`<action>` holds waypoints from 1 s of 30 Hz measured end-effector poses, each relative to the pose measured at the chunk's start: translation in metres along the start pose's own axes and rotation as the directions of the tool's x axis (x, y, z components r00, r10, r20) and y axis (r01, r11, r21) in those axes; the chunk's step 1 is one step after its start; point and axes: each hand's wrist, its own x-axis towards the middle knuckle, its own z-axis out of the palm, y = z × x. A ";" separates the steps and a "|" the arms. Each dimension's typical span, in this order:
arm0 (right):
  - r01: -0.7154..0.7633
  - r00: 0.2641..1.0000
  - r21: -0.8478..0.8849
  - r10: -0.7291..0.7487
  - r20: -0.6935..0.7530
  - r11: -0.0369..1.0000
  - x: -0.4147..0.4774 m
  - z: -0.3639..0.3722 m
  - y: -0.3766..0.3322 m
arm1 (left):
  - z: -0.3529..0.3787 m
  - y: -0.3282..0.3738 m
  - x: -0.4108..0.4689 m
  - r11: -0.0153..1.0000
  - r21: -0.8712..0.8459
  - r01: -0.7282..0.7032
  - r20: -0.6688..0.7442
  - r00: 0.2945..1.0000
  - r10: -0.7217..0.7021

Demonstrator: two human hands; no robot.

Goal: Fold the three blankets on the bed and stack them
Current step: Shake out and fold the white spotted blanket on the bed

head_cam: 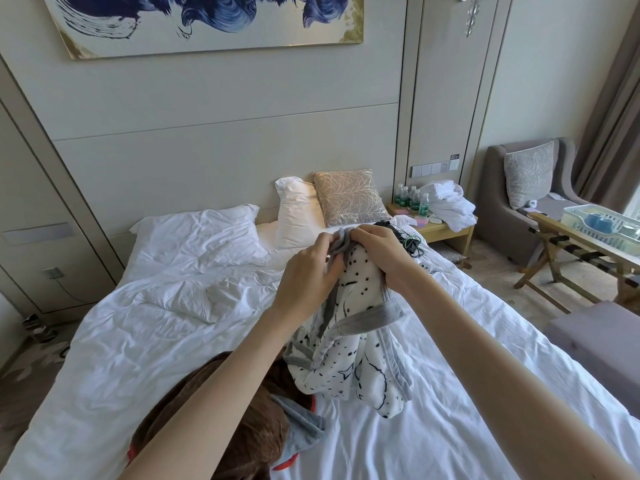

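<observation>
A white blanket point(349, 362) with black dots and a grey border hangs bunched above the bed point(145, 341). My left hand point(308, 275) and my right hand point(384, 254) pinch its grey edge close together at the top. Its lower part rests crumpled on the white sheet. A brown blanket point(256, 431) lies heaped near the bed's foot, partly hidden by my left forearm. A grey-blue cloth with red trim point(301, 427) lies against it, partly tucked under.
White pillows point(207, 226) and a beige patterned cushion point(349, 199) sit at the headboard. Black cables point(408, 240) lie on the bed's right side. A nightstand point(446, 230) holds bottles and white towels. An armchair point(519, 202), a folding rack point(588, 251) and a grey bench point(602, 344) stand right.
</observation>
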 end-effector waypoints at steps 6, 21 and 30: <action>-0.149 0.989 -0.146 0.146 -0.035 0.978 0.001 -0.020 0.014 | -0.007 -0.012 0.013 0.911 -0.288 0.295 -0.100 0.937 -0.335; 0.040 0.975 0.394 -0.122 0.186 0.918 -0.014 -0.008 -0.004 | -0.022 0.004 0.033 0.364 -0.751 0.550 0.186 0.706 -0.683; 0.345 0.905 -0.385 -0.412 -0.105 0.856 -0.015 0.002 0.008 | -0.024 0.011 0.026 0.425 -0.707 0.565 0.220 0.747 -0.627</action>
